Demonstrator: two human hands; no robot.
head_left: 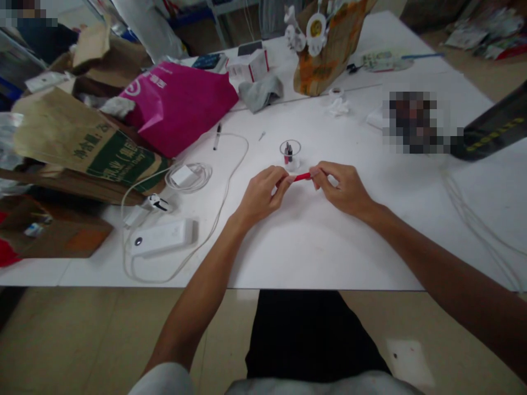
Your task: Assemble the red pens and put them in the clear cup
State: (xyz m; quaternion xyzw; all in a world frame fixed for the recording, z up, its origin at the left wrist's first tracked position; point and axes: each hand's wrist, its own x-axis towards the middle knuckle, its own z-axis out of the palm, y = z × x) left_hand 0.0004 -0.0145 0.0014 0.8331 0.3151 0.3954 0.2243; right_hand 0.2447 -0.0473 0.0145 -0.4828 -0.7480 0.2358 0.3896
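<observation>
Pinch from both sides holds red stick (302,176) over white table (288,236)

At far left sits a low cardboard box (93,233), with a brown paper bag (78,126) lying just behind it. Next come a white power bank (164,236) and, beyond it, a coiled cable around a white adapter (184,175). A magenta bag (189,90) lies behind these, with a dark pen (217,137) near its right edge. The left hand (265,189) is closed to a pinch, thumb and fingers on the stick's left end. Just beyond the stick, a clear cup (298,155) stands upright holding slim dark and red pieces (289,153). The right hand (343,186) pinches the stick's other end, thumb and fingertips together. Farther right, near the table's edge, are pale cables (469,211) and a black object (498,123) with yellow lettering.
</observation>
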